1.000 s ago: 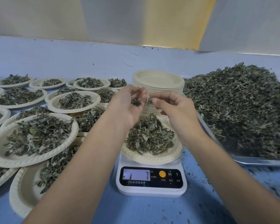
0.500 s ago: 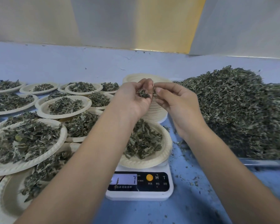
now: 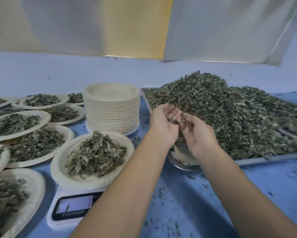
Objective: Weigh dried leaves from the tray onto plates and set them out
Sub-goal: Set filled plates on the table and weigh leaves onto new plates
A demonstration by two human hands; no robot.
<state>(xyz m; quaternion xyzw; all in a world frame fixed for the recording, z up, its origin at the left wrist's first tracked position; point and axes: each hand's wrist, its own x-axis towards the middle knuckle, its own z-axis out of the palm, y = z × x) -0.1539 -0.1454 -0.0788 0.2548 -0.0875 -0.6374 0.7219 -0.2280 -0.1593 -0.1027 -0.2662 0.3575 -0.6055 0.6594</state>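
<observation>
A paper plate (image 3: 62,162) heaped with dried leaves (image 3: 96,152) sits on the white scale (image 3: 70,206), whose display reads 7. To its right a metal tray (image 3: 264,159) carries a big mound of dried leaves (image 3: 238,117). Both hands hover over the tray's near-left corner, close together. My left hand (image 3: 163,124) is cupped, fingers curled around a few leaf bits. My right hand (image 3: 197,136) faces it with loosely curled fingers, its fingertips by those bits.
A tall stack of empty paper plates (image 3: 111,109) stands behind the scale, next to the tray. Several filled plates (image 3: 15,124) overlap across the left side. Leaf crumbs are scattered over the blue tabletop (image 3: 212,194). A wall runs along the back.
Both hands have moved right, from above the plate on the scale to over the tray's corner. The view has swung right with them. The scale reading is unchanged.
</observation>
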